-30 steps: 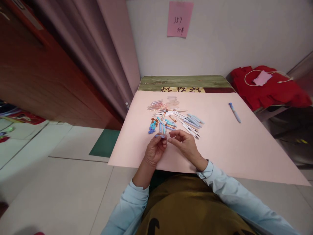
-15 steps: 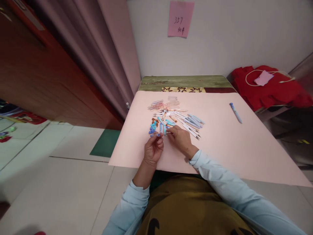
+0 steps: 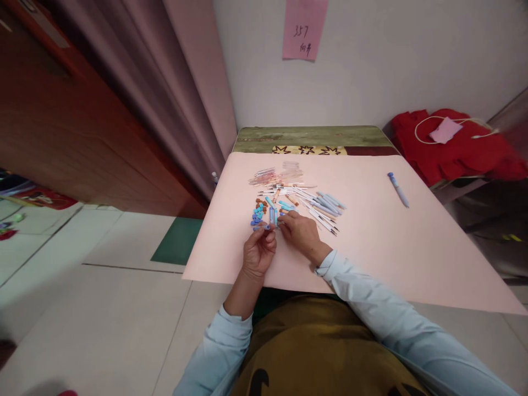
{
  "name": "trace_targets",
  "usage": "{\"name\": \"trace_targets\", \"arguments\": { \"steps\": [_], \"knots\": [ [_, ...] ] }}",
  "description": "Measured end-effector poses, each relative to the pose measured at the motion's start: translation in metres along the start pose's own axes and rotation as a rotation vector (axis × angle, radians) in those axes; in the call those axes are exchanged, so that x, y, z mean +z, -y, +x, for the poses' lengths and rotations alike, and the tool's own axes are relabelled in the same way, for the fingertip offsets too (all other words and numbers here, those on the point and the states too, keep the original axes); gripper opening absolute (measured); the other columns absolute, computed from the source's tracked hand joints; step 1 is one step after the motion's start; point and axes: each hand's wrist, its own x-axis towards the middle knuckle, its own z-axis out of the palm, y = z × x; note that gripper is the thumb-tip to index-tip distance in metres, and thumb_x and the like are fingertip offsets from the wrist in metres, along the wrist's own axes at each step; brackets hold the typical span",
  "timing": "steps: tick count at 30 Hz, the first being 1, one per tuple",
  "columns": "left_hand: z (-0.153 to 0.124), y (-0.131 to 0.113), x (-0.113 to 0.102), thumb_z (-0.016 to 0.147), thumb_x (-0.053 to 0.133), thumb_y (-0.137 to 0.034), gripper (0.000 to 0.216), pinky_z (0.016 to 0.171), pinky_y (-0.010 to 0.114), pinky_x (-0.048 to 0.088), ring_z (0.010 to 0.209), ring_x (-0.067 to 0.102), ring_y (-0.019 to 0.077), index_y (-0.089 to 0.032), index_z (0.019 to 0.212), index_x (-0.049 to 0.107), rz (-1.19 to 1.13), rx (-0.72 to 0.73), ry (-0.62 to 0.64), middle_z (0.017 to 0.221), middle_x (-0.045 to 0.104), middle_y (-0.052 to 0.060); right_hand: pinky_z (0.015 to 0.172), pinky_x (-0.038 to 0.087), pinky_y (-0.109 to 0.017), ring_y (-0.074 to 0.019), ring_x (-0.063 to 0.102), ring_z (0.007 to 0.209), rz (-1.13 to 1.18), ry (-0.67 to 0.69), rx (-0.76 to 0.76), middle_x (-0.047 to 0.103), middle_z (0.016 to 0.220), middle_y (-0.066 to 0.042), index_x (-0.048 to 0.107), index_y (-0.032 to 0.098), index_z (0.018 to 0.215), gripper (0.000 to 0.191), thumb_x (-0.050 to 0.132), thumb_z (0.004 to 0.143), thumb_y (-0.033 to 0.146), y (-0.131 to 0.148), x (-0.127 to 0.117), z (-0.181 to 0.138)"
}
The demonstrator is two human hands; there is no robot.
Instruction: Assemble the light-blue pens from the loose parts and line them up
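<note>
A heap of pen parts (image 3: 297, 201) lies on a pink sheet (image 3: 371, 242): blue and brown barrels, thin white refills, small blue and brown caps. My left hand (image 3: 259, 252) is closed around a short blue pen piece (image 3: 264, 226), held just in front of the heap. My right hand (image 3: 301, 234) reaches onto the heap's near edge, fingertips pinched at a blue and brown barrel (image 3: 284, 219); what it grips is too small to make out.
A single blue pen (image 3: 398, 190) lies apart at the far right of the sheet. Red cloth with a white cord (image 3: 449, 143) sits to the right. A pink note (image 3: 304, 30) hangs on the wall. Curtain and wooden door stand left.
My right hand moved forward from beside the left hand to the near edge of the heap. The left hand rose slightly with its blue piece.
</note>
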Motion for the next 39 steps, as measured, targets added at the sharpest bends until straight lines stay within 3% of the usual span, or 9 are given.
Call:
{"name": "trace_targets", "arguments": {
  "steps": [8,17,30,35,39],
  "knots": [
    [0.000,0.001,0.000,0.082,0.061,-0.009,0.006,0.045,0.013,0.041,0.053,0.048,0.0050,-0.012,0.084,0.065,0.029,0.006,-0.009,0.078,0.067,0.006,0.070,0.041,-0.026,-0.0187,0.065,0.097,0.007,0.002,-0.017,0.067,0.117,-0.005,0.069,0.029,0.114,0.028,0.046,0.099,0.035,0.000,0.000,0.001],
    [-0.001,0.002,-0.001,0.078,0.067,-0.011,0.009,0.046,0.014,0.041,0.055,0.050,0.0054,-0.014,0.085,0.063,0.101,0.002,0.008,0.081,0.067,0.005,0.064,0.034,-0.027,-0.0188,0.063,0.083,-0.092,-0.030,-0.074,0.068,0.100,-0.009,0.071,0.021,0.099,0.031,0.041,0.100,0.028,-0.001,0.008,0.003],
    [0.000,0.003,-0.002,0.075,0.069,-0.011,0.011,0.046,0.014,0.043,0.055,0.052,0.0062,-0.014,0.085,0.063,0.105,0.008,0.026,0.080,0.069,0.006,0.063,0.033,-0.028,-0.0202,0.063,0.081,-0.100,-0.072,0.027,0.067,0.099,-0.012,0.066,0.017,0.098,0.031,0.038,0.101,0.030,-0.001,0.015,-0.001],
    [0.000,0.004,-0.003,0.076,0.070,-0.011,0.012,0.046,0.014,0.044,0.055,0.054,0.0063,-0.014,0.086,0.064,0.103,0.007,0.023,0.081,0.071,0.006,0.061,0.033,-0.027,-0.0189,0.063,0.077,0.052,-0.171,0.140,0.069,0.097,-0.010,0.063,0.017,0.101,0.029,0.039,0.101,0.033,-0.003,0.012,-0.005],
    [0.003,0.006,-0.003,0.078,0.071,-0.012,0.012,0.047,0.014,0.045,0.056,0.055,0.0064,-0.014,0.088,0.065,0.135,0.017,0.012,0.085,0.073,0.007,0.063,0.039,-0.025,-0.0171,0.063,0.069,0.391,-0.300,0.154,0.069,0.080,-0.003,0.060,0.020,0.091,0.022,0.045,0.098,0.034,-0.007,0.004,-0.013]
  ]
}}
